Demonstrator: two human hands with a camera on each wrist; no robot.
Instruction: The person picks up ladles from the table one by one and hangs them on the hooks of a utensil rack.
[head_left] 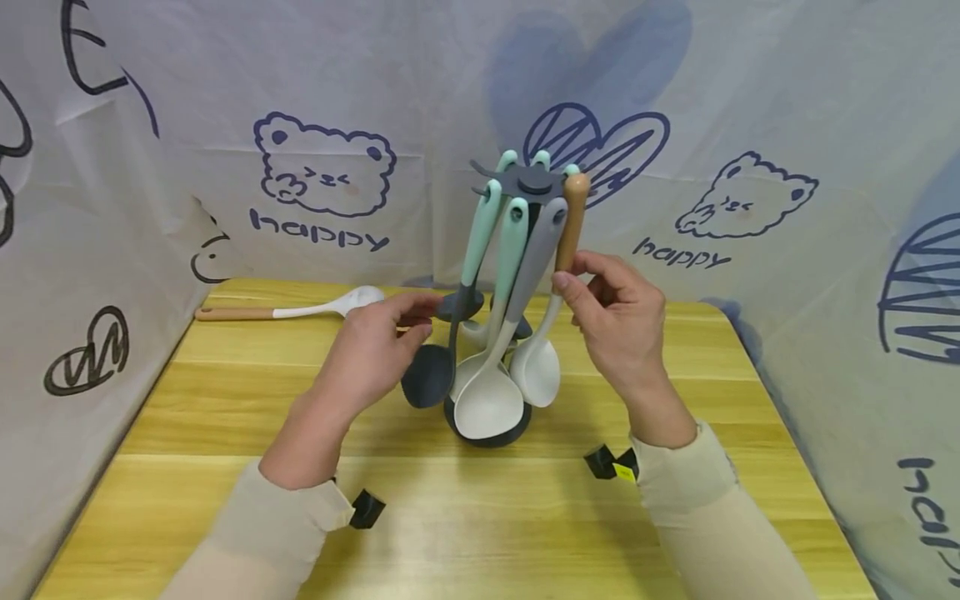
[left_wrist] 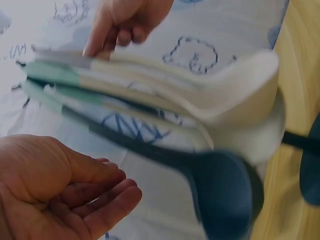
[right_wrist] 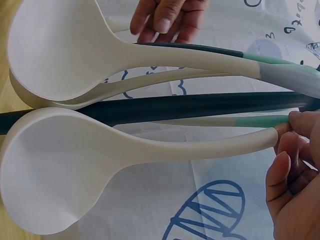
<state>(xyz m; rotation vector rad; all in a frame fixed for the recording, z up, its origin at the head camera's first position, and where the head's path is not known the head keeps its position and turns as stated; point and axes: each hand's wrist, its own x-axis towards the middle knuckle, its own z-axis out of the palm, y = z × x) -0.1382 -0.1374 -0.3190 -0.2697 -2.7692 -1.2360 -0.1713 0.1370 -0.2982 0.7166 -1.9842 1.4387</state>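
Note:
A dark grey utensil stand (head_left: 534, 182) with a round base holds several hanging utensils. At its right side my right hand (head_left: 621, 312) pinches a white ladle (head_left: 537, 372) by the lower end of its wooden handle (right_wrist: 283, 131). Whether that ladle hangs on a hook is hard to tell. A white ladle with a grey handle (head_left: 542, 254) hangs at the front, beside mint-handled utensils. My left hand (head_left: 372, 342) is beside the dark ladle (head_left: 427, 377) on the left, its fingers loosely bent and apart from that ladle in the left wrist view.
Behind the left hand, a white spoon with a wooden handle (head_left: 236, 314) lies at the back left of the wooden table (head_left: 450, 517). White cloth (head_left: 450, 75) with drawn bears and hearts surrounds the back and sides.

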